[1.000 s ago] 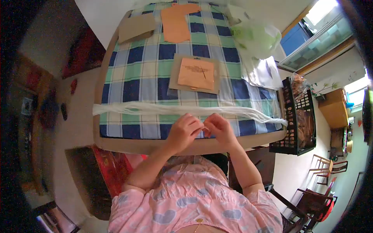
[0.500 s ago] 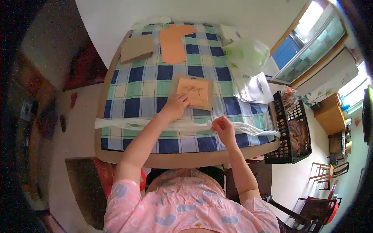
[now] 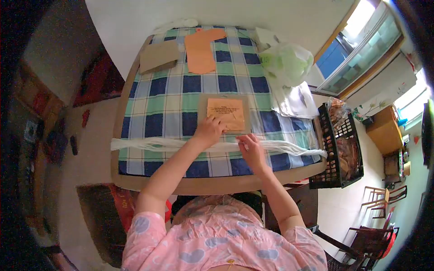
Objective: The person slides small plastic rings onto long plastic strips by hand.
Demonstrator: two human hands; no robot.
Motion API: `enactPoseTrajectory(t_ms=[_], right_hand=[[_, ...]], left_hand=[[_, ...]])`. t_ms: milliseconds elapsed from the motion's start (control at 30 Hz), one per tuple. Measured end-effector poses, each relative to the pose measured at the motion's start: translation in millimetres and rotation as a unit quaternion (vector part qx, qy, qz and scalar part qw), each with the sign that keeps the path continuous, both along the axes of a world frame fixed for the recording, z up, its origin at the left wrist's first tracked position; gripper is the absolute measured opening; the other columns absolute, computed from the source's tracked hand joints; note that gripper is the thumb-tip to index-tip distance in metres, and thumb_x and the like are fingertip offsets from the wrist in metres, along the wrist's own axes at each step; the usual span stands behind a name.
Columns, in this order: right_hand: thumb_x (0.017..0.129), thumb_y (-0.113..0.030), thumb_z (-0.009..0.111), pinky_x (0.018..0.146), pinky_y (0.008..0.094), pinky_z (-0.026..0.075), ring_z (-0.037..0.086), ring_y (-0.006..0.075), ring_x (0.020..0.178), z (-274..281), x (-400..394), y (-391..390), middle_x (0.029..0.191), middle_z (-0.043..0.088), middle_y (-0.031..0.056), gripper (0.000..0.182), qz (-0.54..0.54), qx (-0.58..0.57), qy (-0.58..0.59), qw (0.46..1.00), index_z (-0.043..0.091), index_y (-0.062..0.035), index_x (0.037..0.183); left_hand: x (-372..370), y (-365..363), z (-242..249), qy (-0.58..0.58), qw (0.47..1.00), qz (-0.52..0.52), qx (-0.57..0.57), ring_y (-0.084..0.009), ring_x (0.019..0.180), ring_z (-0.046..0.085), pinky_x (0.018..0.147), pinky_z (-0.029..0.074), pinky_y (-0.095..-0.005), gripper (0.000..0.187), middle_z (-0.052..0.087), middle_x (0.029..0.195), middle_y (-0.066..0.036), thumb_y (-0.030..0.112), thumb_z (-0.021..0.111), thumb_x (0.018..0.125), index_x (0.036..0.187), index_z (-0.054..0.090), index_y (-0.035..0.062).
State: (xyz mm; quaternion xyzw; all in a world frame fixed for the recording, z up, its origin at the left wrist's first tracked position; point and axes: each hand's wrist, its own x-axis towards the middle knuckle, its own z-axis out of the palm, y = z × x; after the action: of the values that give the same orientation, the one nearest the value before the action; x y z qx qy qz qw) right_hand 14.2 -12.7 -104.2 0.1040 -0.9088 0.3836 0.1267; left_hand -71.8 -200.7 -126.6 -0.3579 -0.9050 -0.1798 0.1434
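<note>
A flat packet, with a printed orange sheet on a tan backing card, lies on the checked tablecloth. My left hand grips its lower left part, fingers over the orange sheet. Close to the packet's lower right corner, my right hand is closed in a pinch; what its fingertips hold, if anything, is too small to make out. A long bundle of white strands runs across the table under my left forearm and passes behind my right hand.
Toward the far side lie an orange cut-out shape and tan cards. A pale green plastic bag and white sheets sit at the right. A black crate stands against the table's right edge.
The packet has come closer to me and turned straighter, with my left hand moving along on it. My right hand has shifted left, toward the packet's lower corner.
</note>
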Motion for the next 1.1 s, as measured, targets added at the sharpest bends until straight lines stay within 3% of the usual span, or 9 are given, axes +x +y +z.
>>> enactPoseTrajectory(t_ms=[267, 467, 667, 767, 1100], right_hand=[[0.071, 0.000, 0.057, 0.073, 0.0397, 0.043, 0.052, 0.0292, 0.084, -18, -2, -5, 0.083, 0.052, 0.0093, 0.036, -0.002, 0.110, 0.093, 0.990, 0.065, -0.0121, 0.104], [0.072, -0.002, 0.056, 0.072, 0.0384, 0.039, 0.050, 0.0241, 0.083, -6, 3, -22, 0.084, 0.049, 0.0079, 0.052, -0.035, 0.233, 0.073, 0.969, 0.057, -0.0201, 0.120], [0.074, -0.007, 0.056, 0.072, 0.0411, 0.038, 0.051, 0.0259, 0.087, -12, -2, -26, 0.089, 0.050, 0.0081, 0.053, -0.051, 0.313, 0.075, 0.945, 0.053, -0.0221, 0.125], [0.075, -0.007, 0.055, 0.073, 0.0417, 0.038, 0.051, 0.0265, 0.087, -14, -6, -27, 0.090, 0.050, 0.0091, 0.055, -0.043, 0.325, 0.086, 0.941, 0.051, -0.0235, 0.127], [0.075, -0.006, 0.053, 0.071, 0.0417, 0.036, 0.052, 0.0271, 0.087, -14, -16, -39, 0.091, 0.051, 0.0102, 0.058, -0.056, 0.310, 0.087, 0.945, 0.048, -0.0225, 0.130]], left_hand=[[4, 0, 9, 0.006, 0.996, 0.003, -0.087, -0.0291, 0.099, 0.054, 0.080, 0.050, -0.0372, 0.016, 0.058, 0.104, -0.009, 0.014, 0.057, 0.080, 0.095, 0.059, 0.0088], [-5, -1, -7, 0.035, 0.999, 0.029, -0.023, -0.0264, 0.097, 0.056, 0.075, 0.052, -0.0371, 0.015, 0.060, 0.096, -0.007, 0.012, 0.056, 0.080, 0.095, 0.058, 0.0099], [-9, 0, -7, -0.004, 0.998, 0.039, 0.053, -0.0258, 0.093, 0.057, 0.075, 0.051, -0.0364, 0.015, 0.063, 0.089, -0.007, 0.010, 0.057, 0.079, 0.094, 0.061, 0.0095], [-11, -2, -6, 0.065, 0.996, 0.031, 0.057, -0.0259, 0.090, 0.058, 0.074, 0.051, -0.0367, 0.017, 0.063, 0.089, -0.006, 0.011, 0.058, 0.079, 0.096, 0.062, 0.0099], [-8, -2, 0, -0.009, 0.997, 0.067, 0.036, -0.0263, 0.090, 0.059, 0.074, 0.052, -0.0374, 0.012, 0.063, 0.087, -0.007, 0.014, 0.057, 0.081, 0.092, 0.062, 0.0117]])
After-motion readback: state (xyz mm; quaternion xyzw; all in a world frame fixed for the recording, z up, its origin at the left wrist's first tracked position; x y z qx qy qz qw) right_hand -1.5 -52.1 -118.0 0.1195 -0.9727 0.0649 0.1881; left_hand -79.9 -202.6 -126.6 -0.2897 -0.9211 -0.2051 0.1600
